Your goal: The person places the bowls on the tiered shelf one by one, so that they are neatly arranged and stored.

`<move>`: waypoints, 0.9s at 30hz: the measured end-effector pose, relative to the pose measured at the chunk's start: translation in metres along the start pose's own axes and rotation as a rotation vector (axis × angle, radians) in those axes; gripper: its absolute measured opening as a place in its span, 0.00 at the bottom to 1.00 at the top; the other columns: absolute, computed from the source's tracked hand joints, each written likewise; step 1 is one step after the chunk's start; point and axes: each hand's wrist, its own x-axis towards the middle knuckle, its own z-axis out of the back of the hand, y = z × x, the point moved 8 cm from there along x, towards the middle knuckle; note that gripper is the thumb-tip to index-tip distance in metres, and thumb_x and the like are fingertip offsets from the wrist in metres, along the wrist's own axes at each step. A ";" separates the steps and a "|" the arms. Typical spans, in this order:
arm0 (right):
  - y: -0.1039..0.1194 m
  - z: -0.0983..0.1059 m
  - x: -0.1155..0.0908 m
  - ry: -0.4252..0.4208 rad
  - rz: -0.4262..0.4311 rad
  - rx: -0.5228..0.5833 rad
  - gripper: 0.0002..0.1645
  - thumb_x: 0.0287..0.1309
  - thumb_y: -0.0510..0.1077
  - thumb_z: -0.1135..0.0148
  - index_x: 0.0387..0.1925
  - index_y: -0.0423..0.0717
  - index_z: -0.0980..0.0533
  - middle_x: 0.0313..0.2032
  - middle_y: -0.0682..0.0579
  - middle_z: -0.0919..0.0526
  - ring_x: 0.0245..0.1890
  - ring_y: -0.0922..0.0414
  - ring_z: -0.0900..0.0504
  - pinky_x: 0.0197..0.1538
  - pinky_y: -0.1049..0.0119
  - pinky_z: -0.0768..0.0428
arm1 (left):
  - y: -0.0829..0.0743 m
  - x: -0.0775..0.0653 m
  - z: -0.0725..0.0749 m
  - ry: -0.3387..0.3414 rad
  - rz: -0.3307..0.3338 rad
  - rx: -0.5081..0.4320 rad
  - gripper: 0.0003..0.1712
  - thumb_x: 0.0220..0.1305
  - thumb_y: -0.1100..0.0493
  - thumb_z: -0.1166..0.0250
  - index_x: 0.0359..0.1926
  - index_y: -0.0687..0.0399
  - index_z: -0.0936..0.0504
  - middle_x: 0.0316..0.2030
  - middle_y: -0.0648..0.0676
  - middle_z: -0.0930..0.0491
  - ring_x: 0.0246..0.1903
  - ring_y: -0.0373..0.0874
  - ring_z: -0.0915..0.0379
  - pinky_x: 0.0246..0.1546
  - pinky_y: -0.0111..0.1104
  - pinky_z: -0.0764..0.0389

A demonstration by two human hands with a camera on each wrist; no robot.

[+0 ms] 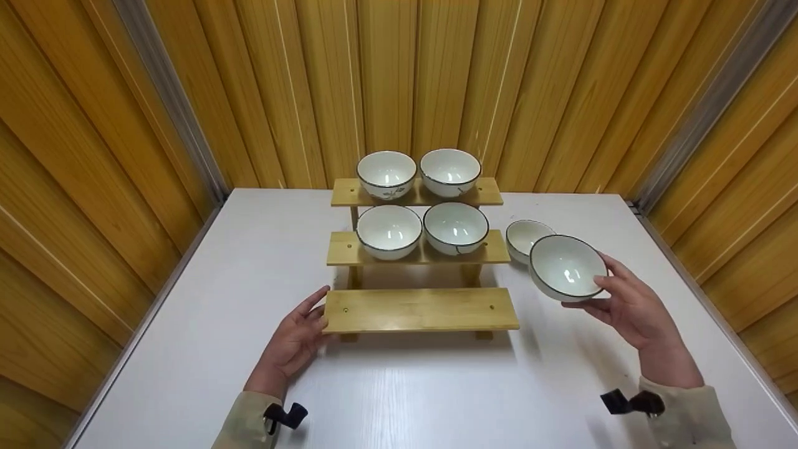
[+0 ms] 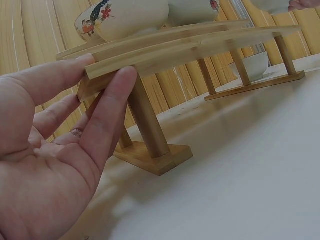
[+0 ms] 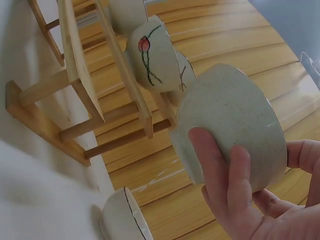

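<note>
My right hand [image 1: 639,312] holds a white bowl [image 1: 567,268] with a dark rim, raised above the table to the right of a three-step wooden rack [image 1: 421,310]. In the right wrist view its fingers [image 3: 239,175] spread under the bowl's pale outside. At the rack's left end, my left hand [image 1: 296,340] grips the lowest board, thumb and fingers about its corner in the left wrist view. Two bowls stand on the top step, among them a left one [image 1: 386,171]. The middle step carries two more, a left bowl [image 1: 389,231] and a right bowl [image 1: 456,226].
Another bowl [image 1: 522,236] sits on the white table [image 1: 399,399] right of the rack, partly behind the held one. Wood-look panel walls [image 1: 386,75] enclose the table at the back and both sides, with grey metal posts [image 1: 168,87] in the corners.
</note>
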 end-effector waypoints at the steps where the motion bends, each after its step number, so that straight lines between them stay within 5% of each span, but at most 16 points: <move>1: 0.001 -0.005 0.000 0.016 0.002 -0.008 0.24 0.81 0.39 0.60 0.66 0.67 0.31 0.52 0.55 0.15 0.42 0.47 0.08 0.51 0.64 0.13 | 0.000 0.000 0.000 -0.001 0.000 0.002 0.43 0.73 0.71 0.43 0.82 0.51 0.49 0.66 0.55 0.28 0.59 0.46 0.21 0.55 0.38 0.18; 10: -0.004 -0.051 0.004 0.129 -0.022 -0.046 0.28 0.79 0.36 0.59 0.65 0.69 0.27 0.52 0.53 0.16 0.40 0.49 0.08 0.49 0.61 0.12 | -0.001 0.000 0.000 0.000 0.002 0.002 0.42 0.73 0.70 0.43 0.82 0.50 0.49 0.68 0.55 0.30 0.60 0.46 0.22 0.56 0.38 0.19; 27: -0.044 -0.127 0.040 0.149 -0.161 -0.124 0.32 0.71 0.37 0.48 0.74 0.57 0.34 0.56 0.50 0.24 0.43 0.52 0.09 0.48 0.55 0.12 | 0.000 0.000 -0.003 0.021 -0.008 -0.032 0.44 0.73 0.72 0.44 0.82 0.52 0.52 0.65 0.53 0.27 0.58 0.44 0.21 0.52 0.34 0.17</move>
